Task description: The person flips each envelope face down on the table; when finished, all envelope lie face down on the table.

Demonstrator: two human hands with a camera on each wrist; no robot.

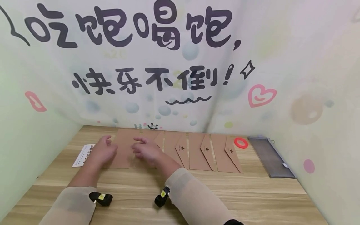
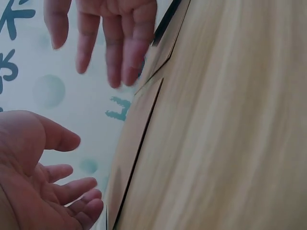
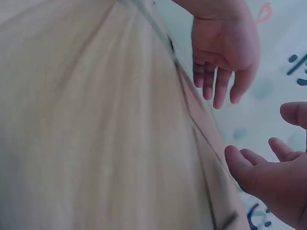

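Observation:
Several brown paper envelopes [image 1: 175,153] lie in a row on the wooden table. My left hand [image 1: 104,151] hovers by the left edge of the leftmost envelope [image 1: 123,151], whose visible face is plain. Over the same envelope's right side and the neighbouring one is my right hand [image 1: 147,151]. Both hands have loosely bent, spread fingers and hold nothing; in the left wrist view the palms face each other above the table. Partly hidden behind my left hand is a white printed card [image 1: 83,156]. The envelopes further right show pointed flaps with a small dark crown print.
A red ring [image 1: 241,142], perhaps a tape roll, lies right of the envelopes. Beyond it is a grey mesh pouch [image 1: 270,157] near the right wall. A printed curtain [image 1: 180,115] hangs along the table's back edge, and bare wood [image 1: 253,200] stretches in front.

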